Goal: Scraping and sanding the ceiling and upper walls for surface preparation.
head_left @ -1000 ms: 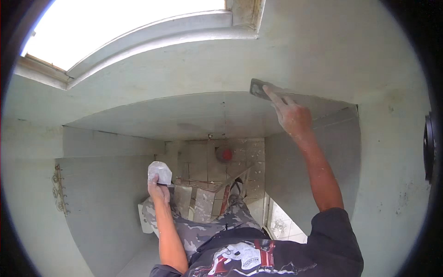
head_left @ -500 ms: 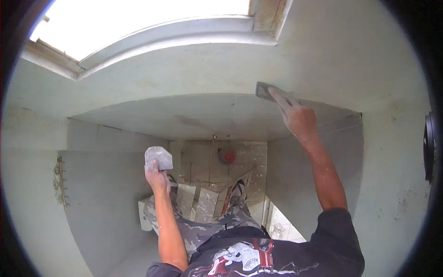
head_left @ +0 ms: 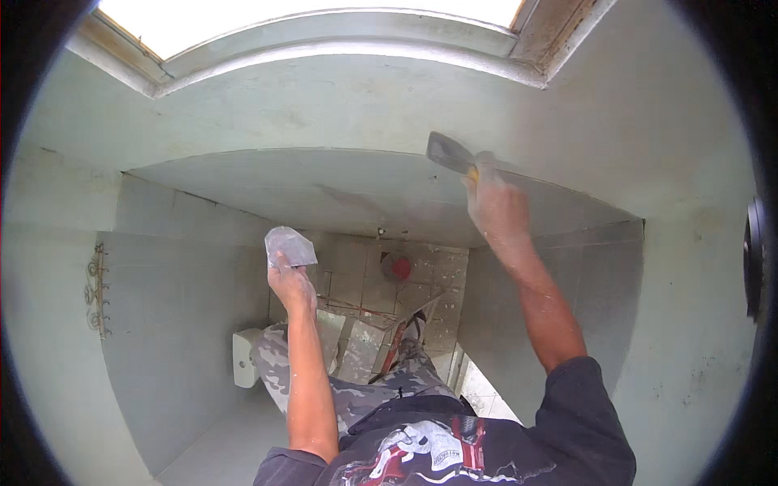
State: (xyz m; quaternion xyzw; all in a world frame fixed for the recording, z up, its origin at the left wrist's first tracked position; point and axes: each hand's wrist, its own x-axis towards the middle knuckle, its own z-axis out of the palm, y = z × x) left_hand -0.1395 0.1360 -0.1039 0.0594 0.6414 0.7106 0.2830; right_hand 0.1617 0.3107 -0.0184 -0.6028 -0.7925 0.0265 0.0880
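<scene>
My right hand (head_left: 501, 209), dusted white and slightly blurred, is closed round the handle of a putty knife (head_left: 448, 151). A bit of yellow shows where the handle meets the grey blade. The blade is at the wall, by the line where the pale upper wall (head_left: 365, 109) meets the grey lower panels (head_left: 324, 174); whether it touches I cannot tell. Lower and to the left, my left hand (head_left: 292, 283) grips a flat, angular plate (head_left: 288, 245) smeared with whitish paste. Its handle or lower edge is hidden by my fingers.
A bright window with a pale frame (head_left: 365, 50) is at the top. An ornate hook rack (head_left: 99, 287) hangs on the left wall. Below are planks (head_left: 361, 352) by my legs, a white box-like fixture (head_left: 243, 359), and a red round thing (head_left: 401, 268) on the spattered tiled floor.
The putty knife has moved slightly left along the wall line and its blade has turned, showing more of its face. The left hand with the plate is a little higher and farther right in view. The view has shifted.
</scene>
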